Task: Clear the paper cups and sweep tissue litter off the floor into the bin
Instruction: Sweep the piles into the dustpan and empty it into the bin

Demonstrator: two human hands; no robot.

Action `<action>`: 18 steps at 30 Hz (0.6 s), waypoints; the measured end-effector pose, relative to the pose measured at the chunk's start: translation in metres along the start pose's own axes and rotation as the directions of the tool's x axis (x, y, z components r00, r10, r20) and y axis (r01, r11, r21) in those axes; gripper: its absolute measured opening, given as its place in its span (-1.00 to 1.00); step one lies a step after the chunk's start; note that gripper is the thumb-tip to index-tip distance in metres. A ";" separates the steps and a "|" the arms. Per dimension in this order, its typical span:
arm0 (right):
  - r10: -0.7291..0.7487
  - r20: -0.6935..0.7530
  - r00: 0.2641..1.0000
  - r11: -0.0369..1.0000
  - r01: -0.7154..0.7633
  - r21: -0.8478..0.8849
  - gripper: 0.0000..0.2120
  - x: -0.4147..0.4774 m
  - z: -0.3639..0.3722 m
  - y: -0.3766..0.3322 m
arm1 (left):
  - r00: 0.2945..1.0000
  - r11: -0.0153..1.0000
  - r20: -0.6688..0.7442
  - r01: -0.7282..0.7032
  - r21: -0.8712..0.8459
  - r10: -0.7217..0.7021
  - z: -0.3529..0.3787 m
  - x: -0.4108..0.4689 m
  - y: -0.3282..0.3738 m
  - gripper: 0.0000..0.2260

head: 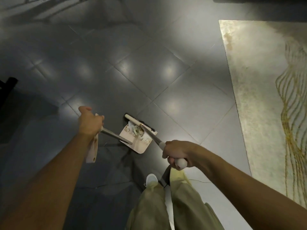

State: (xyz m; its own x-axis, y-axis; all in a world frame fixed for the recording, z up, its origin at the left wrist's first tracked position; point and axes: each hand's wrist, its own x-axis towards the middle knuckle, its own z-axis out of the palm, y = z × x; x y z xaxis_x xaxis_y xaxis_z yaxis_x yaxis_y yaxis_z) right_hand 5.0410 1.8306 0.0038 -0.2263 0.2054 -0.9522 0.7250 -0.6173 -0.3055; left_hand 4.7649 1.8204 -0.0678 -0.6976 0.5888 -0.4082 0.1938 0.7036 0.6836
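Note:
A cream dustpan (138, 141) rests on the grey tiled floor straight ahead, with crumpled tissue litter (133, 129) lying at its far end. My left hand (90, 122) grips the top of the dustpan's metal handle (116, 136). A broom (137, 122) with a cream head and dark bristles lies against the dustpan's far edge. Its shaft runs back to my right hand (177, 154), which grips the white end of the broom handle. No paper cups or bin are in view.
A pale rug (265, 97) with gold wavy lines covers the floor on the right. A dark piece of furniture (6, 90) stands at the left edge. My legs in light green trousers and a white shoe (151, 178) are below the dustpan.

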 end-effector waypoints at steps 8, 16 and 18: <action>-0.023 0.069 0.997 0.980 0.009 0.201 -0.92 -0.033 -0.018 -0.008 | 0.995 1.000 -0.101 0.006 -0.008 -0.007 -0.021 -0.031 -0.011 -0.59; -0.161 0.132 0.978 0.986 0.153 0.070 -0.59 -0.040 -0.030 0.022 | 0.911 0.995 -0.405 0.035 -0.098 -0.072 -0.040 -0.114 -0.023 -0.63; -0.185 0.165 0.969 0.983 0.182 0.034 -0.58 -0.044 -0.037 0.030 | 0.874 0.994 -0.478 0.044 -0.104 -0.089 -0.035 -0.145 -0.024 -0.65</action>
State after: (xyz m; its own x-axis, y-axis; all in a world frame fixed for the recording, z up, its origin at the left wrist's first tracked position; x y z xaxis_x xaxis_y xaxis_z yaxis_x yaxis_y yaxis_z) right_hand 5.0970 1.8310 0.0371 -0.4611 0.1876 -0.8673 0.6490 -0.5953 -0.4738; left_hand 4.8366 1.7041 -0.0038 -0.9565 0.2620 -0.1280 0.0903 0.6836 0.7243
